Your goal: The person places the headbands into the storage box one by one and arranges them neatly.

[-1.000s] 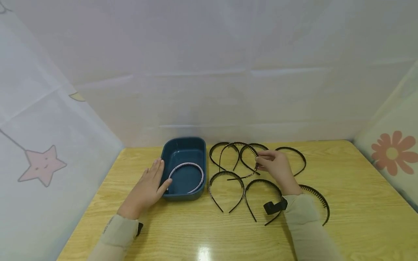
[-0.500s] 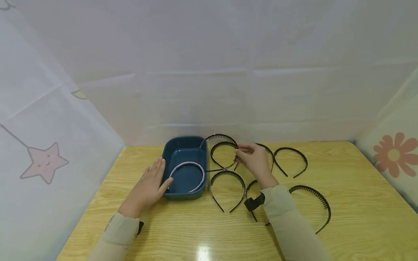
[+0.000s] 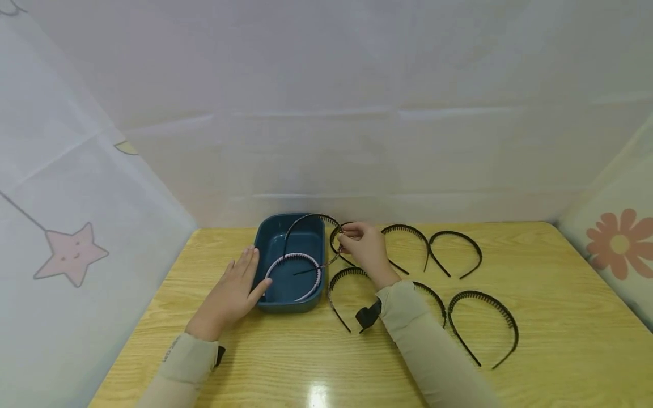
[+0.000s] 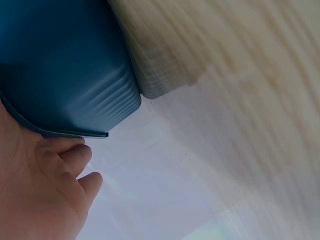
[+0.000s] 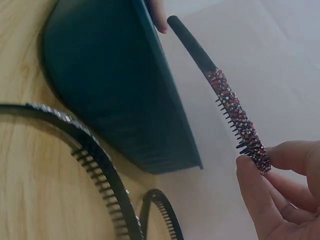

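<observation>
A blue plastic basin (image 3: 288, 307) stands on the table. Inside it lies a lilac toothed headband (image 3: 274, 262). My left hand (image 3: 229, 294) rests along the basin's left rim, fingers extended and thumb over the edge. Between thumb and fingers, my right hand (image 3: 367, 252) pinches a black toothed headband (image 5: 237, 112), covered partly in red and silver beads. This headband is raised above the basin's right side, its loop reaching over the opening. In the right wrist view, one end of it points up beside the basin's wall (image 5: 110, 90).
Several dark headbands lie to the basin's right in two rows, among them a back-row headband (image 3: 407, 227), one at the far right (image 3: 456, 232) and a front-row headband (image 3: 479, 294). My right forearm partly covers some. A pale cloth wall (image 3: 388, 164) rises behind the wooden table (image 3: 285, 362).
My right hand has carried the beaded headband leftward from above the back row to over the basin. My left hand has stayed on the rim.
</observation>
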`<state>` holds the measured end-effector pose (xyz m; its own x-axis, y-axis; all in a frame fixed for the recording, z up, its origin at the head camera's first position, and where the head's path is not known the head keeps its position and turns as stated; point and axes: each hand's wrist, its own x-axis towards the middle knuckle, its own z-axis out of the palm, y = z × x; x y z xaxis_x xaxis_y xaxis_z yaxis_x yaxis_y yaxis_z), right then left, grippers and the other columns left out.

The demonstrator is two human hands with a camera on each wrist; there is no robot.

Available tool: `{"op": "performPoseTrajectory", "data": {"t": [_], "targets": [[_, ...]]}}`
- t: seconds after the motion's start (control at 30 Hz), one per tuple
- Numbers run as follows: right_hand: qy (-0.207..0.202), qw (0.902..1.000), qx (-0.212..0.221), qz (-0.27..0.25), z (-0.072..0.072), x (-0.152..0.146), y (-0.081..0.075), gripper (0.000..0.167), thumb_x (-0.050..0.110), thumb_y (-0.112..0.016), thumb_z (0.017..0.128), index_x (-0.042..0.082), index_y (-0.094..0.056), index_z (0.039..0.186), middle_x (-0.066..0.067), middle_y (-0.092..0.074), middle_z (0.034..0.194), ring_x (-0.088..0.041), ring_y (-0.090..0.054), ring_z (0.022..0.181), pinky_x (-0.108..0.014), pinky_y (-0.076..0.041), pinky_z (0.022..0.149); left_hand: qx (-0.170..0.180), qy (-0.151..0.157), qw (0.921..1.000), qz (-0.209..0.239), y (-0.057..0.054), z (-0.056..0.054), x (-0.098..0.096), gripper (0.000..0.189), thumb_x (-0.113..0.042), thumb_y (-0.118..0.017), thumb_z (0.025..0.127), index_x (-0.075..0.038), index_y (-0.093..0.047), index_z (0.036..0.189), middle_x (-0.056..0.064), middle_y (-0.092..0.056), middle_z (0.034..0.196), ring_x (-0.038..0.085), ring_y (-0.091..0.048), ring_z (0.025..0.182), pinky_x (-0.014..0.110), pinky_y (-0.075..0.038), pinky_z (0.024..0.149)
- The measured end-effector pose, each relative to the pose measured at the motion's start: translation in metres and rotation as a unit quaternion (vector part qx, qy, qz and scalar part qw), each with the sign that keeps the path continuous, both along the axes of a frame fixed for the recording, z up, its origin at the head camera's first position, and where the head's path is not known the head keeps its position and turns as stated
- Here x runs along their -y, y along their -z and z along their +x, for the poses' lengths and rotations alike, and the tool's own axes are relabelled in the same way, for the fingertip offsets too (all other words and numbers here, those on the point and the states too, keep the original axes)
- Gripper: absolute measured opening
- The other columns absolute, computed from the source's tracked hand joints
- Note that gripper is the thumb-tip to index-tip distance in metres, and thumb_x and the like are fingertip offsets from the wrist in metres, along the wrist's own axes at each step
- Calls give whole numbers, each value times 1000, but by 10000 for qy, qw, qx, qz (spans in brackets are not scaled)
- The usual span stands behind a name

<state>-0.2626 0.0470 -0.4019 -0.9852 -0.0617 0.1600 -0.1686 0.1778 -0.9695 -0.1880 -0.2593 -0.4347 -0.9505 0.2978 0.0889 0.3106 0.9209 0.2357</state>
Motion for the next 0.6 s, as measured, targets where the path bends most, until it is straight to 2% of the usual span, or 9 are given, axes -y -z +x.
{"op": "performPoseTrajectory", "data": {"t": [0.13, 0.27, 0.4, 0.6], "targets": [[46, 9997, -131, 221, 0, 14, 5, 23, 6, -73, 93, -1, -72, 115, -15, -72, 100, -27, -75, 81, -31, -63, 67, -21, -6, 10000, -9, 2, -3, 1, 84, -53, -42, 107, 6, -12, 160, 23, -9, 168, 38, -8, 155, 61, -11, 123], [13, 9991, -265, 330, 2, 26, 6, 23, 4, -73, 93, -3, -72, 115, -15, -72, 97, -24, -74, 77, -30, -63, 65, -6, -3, 10000, 23, 3, -3, 2, 85, -53, -43, 106, 5, -12, 160, 22, -8, 168, 38, -8, 155, 61, -10, 123], [-10, 9976, -448, 533, 2, 36, 9, 25, 4, -73, 93, -6, -71, 115, -17, -72, 98, -25, -74, 78, -29, -62, 66, -4, -14, 10000, 19, 3, -3, 1, 86, -54, -44, 106, 5, -13, 160, 23, -9, 168, 39, -9, 155, 61, -10, 123], [-61, 9923, -645, 1059, 2, 52, 12, 25, 8, -73, 94, -3, -71, 116, -14, -73, 100, -24, -73, 87, -31, -61, 72, -7, -21, 10000, 81, 1, -2, 1, 85, -53, -44, 106, 5, -13, 160, 23, -10, 167, 38, -8, 155, 61, -10, 123]]}}
